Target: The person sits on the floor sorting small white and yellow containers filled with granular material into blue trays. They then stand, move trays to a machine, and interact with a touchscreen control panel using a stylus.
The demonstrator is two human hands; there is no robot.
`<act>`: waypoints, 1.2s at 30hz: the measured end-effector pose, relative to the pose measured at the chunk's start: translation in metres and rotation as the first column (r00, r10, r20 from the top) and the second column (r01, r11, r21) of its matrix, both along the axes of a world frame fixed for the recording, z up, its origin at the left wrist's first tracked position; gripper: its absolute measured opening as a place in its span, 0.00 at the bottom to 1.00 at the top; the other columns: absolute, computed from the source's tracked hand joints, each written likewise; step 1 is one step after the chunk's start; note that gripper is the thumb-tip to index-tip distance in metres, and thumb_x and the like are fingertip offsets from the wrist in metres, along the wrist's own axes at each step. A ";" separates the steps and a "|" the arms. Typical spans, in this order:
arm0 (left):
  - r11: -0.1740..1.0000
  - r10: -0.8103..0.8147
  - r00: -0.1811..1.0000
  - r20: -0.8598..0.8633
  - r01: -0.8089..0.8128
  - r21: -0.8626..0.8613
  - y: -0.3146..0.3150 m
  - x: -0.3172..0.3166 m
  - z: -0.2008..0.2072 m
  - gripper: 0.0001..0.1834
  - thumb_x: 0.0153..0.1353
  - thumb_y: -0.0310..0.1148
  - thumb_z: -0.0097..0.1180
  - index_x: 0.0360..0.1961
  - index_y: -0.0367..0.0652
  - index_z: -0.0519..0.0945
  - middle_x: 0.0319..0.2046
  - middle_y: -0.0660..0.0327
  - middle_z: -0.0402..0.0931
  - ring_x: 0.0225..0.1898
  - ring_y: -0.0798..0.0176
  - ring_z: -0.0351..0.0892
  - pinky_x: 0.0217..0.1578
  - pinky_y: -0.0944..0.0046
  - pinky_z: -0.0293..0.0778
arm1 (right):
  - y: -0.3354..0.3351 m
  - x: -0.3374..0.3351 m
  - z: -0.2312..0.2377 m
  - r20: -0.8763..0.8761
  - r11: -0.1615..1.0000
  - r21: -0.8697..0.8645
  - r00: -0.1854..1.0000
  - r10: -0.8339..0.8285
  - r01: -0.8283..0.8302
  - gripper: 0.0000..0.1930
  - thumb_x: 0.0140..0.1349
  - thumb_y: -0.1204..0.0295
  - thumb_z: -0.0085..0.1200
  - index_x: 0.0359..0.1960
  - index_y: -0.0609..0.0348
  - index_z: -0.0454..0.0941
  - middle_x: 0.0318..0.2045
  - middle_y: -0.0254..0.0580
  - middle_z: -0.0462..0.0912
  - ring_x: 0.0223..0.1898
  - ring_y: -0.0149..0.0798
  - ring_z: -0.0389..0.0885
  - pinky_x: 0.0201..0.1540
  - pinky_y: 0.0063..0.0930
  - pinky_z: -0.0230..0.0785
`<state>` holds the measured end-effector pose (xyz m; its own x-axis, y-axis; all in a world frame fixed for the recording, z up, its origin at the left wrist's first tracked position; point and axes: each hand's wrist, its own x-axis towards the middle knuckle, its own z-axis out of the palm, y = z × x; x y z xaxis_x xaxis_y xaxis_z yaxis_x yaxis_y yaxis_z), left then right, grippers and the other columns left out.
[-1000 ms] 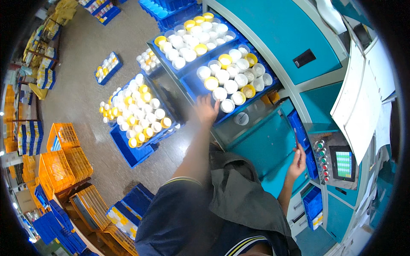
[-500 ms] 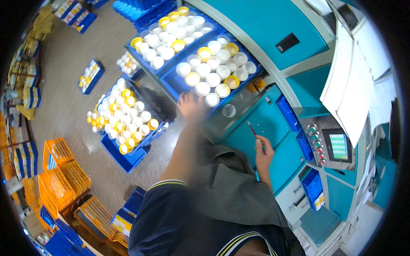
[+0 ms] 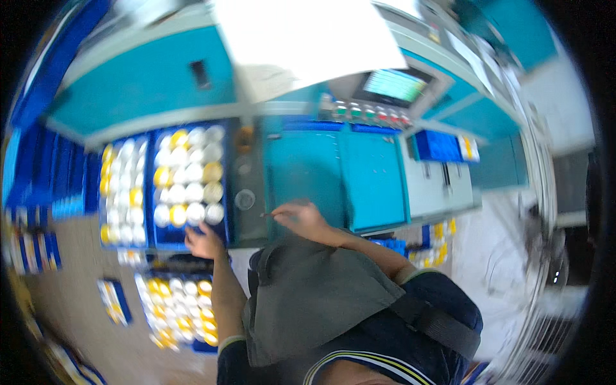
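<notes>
My left hand (image 3: 204, 241) is at the front edge of a blue tray (image 3: 186, 236), its fingers apart, close to the nearest row of cups (image 3: 196, 212). The small round cups are white and yellow, with pale contents too blurred to make out. In my right hand (image 3: 305, 221) a thin pen-like tool (image 3: 268, 214) is pinched, its tip pointing left over the grey strip beside the tray. A single round clear cup or lid (image 3: 244, 199) lies on that strip. Motion blur hides the finer details of both hands.
A second blue tray of cups (image 3: 123, 192) adjoins on the left. Teal panels (image 3: 375, 183) lie right of the grey strip, below a button row and a screen (image 3: 394, 86). White paper (image 3: 301, 45) hangs above. More cups stand in a lower crate (image 3: 179, 308).
My view has turned right toward the machine. My left hand has shifted along the tray front; my right hand, still holding the tool, has come left toward the grey strip.
</notes>
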<state>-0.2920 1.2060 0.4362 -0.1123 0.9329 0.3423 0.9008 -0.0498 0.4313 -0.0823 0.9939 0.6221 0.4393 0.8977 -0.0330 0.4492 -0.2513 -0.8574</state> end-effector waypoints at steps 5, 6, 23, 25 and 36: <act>0.990 0.002 1.000 -0.002 -0.003 -0.142 0.001 -0.001 -0.002 0.34 0.63 0.60 0.54 0.58 0.44 0.77 0.52 0.53 0.76 0.58 0.50 0.71 0.53 0.45 0.70 | -0.010 0.008 -0.004 -0.119 0.997 0.007 0.990 -0.079 0.081 0.14 0.71 0.59 0.51 0.46 0.54 0.82 0.35 0.38 0.85 0.38 0.37 0.83 0.57 0.41 0.64; 0.986 0.015 1.000 -0.015 -0.017 -0.166 0.001 -0.001 -0.003 0.34 0.63 0.61 0.53 0.59 0.45 0.77 0.53 0.56 0.76 0.59 0.51 0.70 0.53 0.44 0.69 | -0.013 0.010 -0.003 -0.116 0.994 0.014 0.988 -0.105 0.107 0.14 0.71 0.59 0.51 0.46 0.54 0.82 0.35 0.38 0.85 0.38 0.37 0.83 0.56 0.42 0.64; 0.977 -0.018 0.995 -0.094 -0.003 -0.214 0.005 -0.004 -0.004 0.37 0.66 0.65 0.44 0.59 0.44 0.76 0.53 0.57 0.78 0.60 0.51 0.69 0.55 0.45 0.68 | -0.026 0.030 0.011 0.063 0.885 0.314 0.923 -0.380 0.343 0.26 0.60 0.78 0.60 0.62 0.52 0.72 0.48 0.34 0.85 0.45 0.42 0.79 0.51 0.37 0.72; 0.983 -0.021 0.995 -0.093 0.004 -0.183 0.005 -0.005 -0.006 0.36 0.66 0.64 0.45 0.58 0.44 0.77 0.52 0.57 0.79 0.59 0.51 0.71 0.54 0.45 0.69 | -0.027 0.030 0.010 0.112 0.886 0.323 0.916 -0.386 0.334 0.26 0.60 0.78 0.59 0.62 0.52 0.71 0.49 0.35 0.85 0.45 0.41 0.79 0.51 0.37 0.72; 0.991 -0.013 0.994 -0.112 -0.002 -0.132 0.003 -0.003 -0.014 0.33 0.67 0.60 0.47 0.58 0.43 0.76 0.54 0.58 0.78 0.61 0.51 0.68 0.52 0.44 0.67 | -0.032 0.022 0.024 0.108 0.917 0.236 0.929 -0.354 0.322 0.28 0.55 0.81 0.63 0.59 0.53 0.74 0.49 0.41 0.84 0.48 0.45 0.80 0.51 0.37 0.73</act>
